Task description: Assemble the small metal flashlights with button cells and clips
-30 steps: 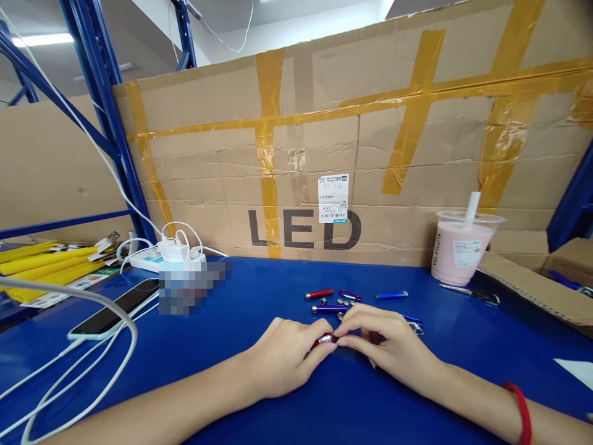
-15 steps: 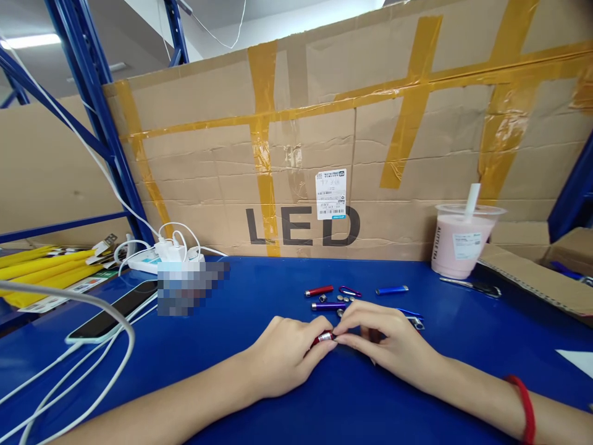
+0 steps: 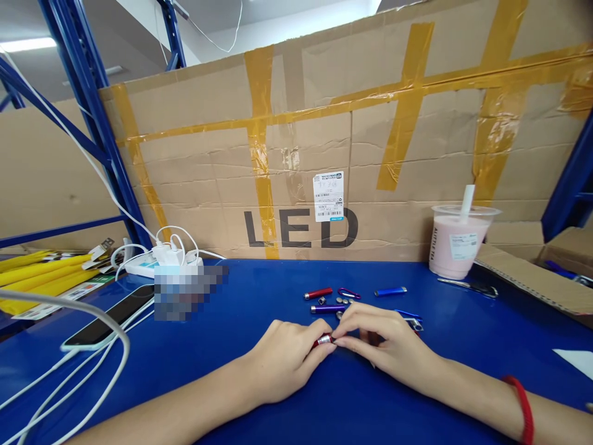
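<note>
Pinched between the thumb and index finger of my left hand [image 3: 287, 358] is a small red flashlight tube [image 3: 323, 340] with a silver end; the rest of it is hidden in the fingers. My right hand [image 3: 386, 337] closes its thumb and index fingertips at the tube's right end. Whether a tiny part sits between those fingertips cannot be seen. Just behind the hands lie a purple tube [image 3: 327, 308], a red tube [image 3: 318, 293], a red carabiner [image 3: 349, 293] and several button cells [image 3: 345, 301]. A blue tube [image 3: 390, 291] lies farther right.
A pink drink cup [image 3: 458, 247] with a straw stands at the back right, beside dark-handled scissors or tweezers [image 3: 477, 287]. On the left are a phone [image 3: 109, 318], white cables and a power strip [image 3: 141, 264]. Taped cardboard [image 3: 208, 173] walls off the back.
Both hands keep nearly the same pinch on the red flashlight tube. The whole view has shifted slightly; the things on the table stay put.
</note>
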Tool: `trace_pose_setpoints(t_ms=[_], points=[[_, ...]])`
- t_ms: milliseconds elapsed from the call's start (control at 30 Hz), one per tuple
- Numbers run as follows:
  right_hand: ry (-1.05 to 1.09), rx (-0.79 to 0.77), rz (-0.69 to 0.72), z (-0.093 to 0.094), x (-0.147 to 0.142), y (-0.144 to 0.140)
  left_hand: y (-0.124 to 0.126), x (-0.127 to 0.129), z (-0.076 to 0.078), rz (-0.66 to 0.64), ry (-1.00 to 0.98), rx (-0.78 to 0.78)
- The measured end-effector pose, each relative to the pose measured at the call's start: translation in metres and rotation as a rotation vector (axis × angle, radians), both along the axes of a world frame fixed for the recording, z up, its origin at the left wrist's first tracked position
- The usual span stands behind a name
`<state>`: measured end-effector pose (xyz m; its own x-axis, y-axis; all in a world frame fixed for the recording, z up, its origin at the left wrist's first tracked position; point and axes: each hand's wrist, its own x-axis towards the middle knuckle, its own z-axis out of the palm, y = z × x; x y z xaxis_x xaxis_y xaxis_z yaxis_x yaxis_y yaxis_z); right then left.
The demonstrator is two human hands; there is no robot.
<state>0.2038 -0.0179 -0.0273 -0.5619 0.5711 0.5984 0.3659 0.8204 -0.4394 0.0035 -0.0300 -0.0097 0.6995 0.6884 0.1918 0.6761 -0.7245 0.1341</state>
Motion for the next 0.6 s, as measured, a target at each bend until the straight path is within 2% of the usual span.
trace_pose_setpoints(t_ms=[600], points=[[0.009,-0.019,-0.028,0.0032,-0.0010,-0.0003,-0.0021,0.0003,0.0010,0.017,0.040,-0.008]])
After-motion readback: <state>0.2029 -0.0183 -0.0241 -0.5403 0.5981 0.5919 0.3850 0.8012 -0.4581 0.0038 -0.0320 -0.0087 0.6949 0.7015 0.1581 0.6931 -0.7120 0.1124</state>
